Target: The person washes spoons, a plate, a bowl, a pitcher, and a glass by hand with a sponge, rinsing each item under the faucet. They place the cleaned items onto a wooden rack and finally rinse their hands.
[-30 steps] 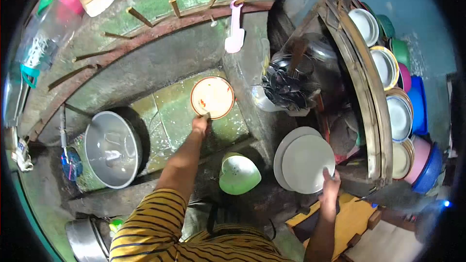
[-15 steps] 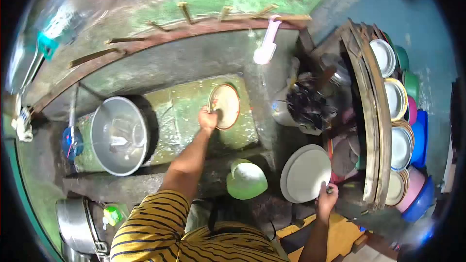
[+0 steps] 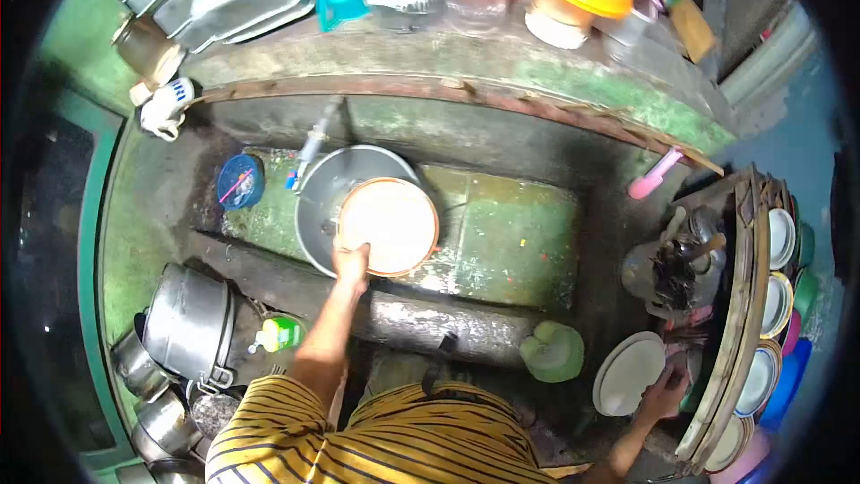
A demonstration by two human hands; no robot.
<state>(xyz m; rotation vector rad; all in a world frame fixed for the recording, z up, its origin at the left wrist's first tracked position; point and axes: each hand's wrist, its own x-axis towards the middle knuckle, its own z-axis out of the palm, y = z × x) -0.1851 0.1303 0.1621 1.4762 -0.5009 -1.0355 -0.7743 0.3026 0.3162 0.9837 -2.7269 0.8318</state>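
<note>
My left hand [image 3: 352, 266] is closed on the near-left rim of a round pale plate [image 3: 389, 228] with an orange edge. This plate is tilted over the right part of a large grey basin [image 3: 315, 206], hiding much of its inside. At the lower right, my right hand [image 3: 663, 394] has its fingers curled at the right edge of white plates [image 3: 627, 376], which overlap one another. Part of that grip is hidden. A light green bowl [image 3: 553, 352] stands between my two hands, near the low ledge.
A wooden rack [image 3: 736, 314] holding several plates rises on the right, beside a container of dark utensils [image 3: 678, 273]. Metal pots [image 3: 185, 323] and a green-labelled bottle [image 3: 281, 333] stand at the lower left. A pink dipper [image 3: 655, 174] hangs on the sink wall.
My left hand has carried the orange-edged plate left from the green sink floor to over the basin. The view has swung left. My right hand stays by the white plates.
</note>
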